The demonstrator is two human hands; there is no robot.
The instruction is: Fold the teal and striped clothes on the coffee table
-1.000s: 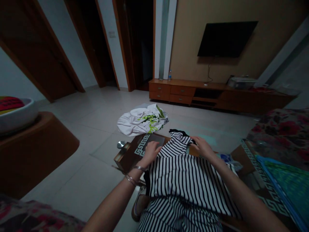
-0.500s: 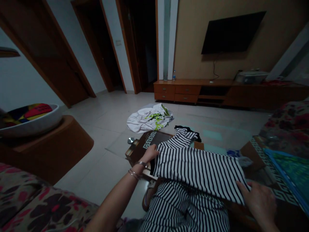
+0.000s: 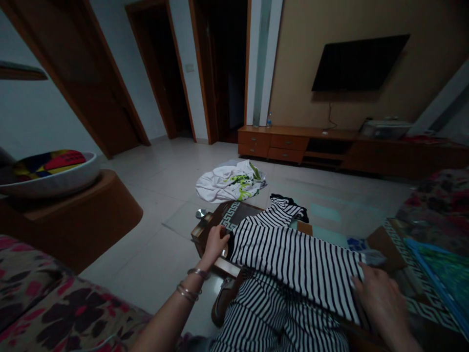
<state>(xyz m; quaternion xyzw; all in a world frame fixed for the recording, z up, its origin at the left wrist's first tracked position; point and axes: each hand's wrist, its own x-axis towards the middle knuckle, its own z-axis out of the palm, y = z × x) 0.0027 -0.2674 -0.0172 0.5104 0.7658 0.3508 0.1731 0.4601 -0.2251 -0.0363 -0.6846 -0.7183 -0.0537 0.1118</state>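
A black-and-white striped shirt (image 3: 296,259) lies folded lengthwise over the near side of the glass table, partly above my striped trouser legs (image 3: 267,313). Its black-trimmed end (image 3: 293,208) reaches away from me across the glass. At the shirt's left end, my left hand (image 3: 215,243) pinches the black edge with closed fingers. My right hand (image 3: 383,293) grips the right end, fingers over the top and the thumb along the border; part of the grip is dark and hard to see.
Beyond the shirt, a white garment with green print (image 3: 230,181) is on the glass table. A blue-green cloth (image 3: 443,274) lies at right. To the left, a white basin (image 3: 73,178) rests on a brown stand (image 3: 117,215). A flowered sofa (image 3: 73,308) is at lower left.
My left hand has shifted left to the shirt's black edge. The right hand has moved a little left at the other end. The whole view has also shifted slightly.
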